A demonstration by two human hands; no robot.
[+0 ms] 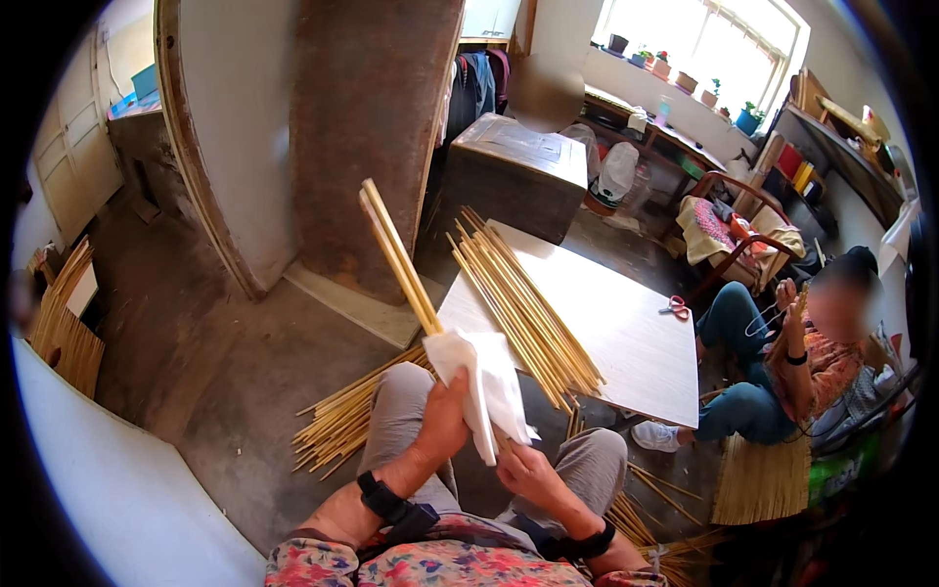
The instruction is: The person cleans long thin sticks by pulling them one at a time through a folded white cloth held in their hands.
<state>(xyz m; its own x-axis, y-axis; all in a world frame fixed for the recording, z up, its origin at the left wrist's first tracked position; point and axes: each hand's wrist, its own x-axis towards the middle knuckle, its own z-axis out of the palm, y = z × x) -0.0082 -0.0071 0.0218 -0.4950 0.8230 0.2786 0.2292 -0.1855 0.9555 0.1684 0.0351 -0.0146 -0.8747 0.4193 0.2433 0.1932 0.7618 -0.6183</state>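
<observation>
In front of my body, my left hand (446, 414) is closed around a folded white cloth (488, 370). The cloth wraps a few long yellow dried stalks (400, 253), whose far ends stick out up and to the left. My right hand (527, 469) pinches the lower end of the stalks, just below the cloth; its fingertips are partly hidden. Just beyond my hands, a loose row of similar stalks (524, 308) lies on a low white table (631, 330), their near ends jutting over its edge.
More stalks (341, 414) lie left of my leg, and others (634, 517) on the right. Red-handled scissors (676, 308) rest on the table. A seated person (821, 367) works with a cord at right, near a stalk mat (763, 480). A dark chest (517, 165) stands behind.
</observation>
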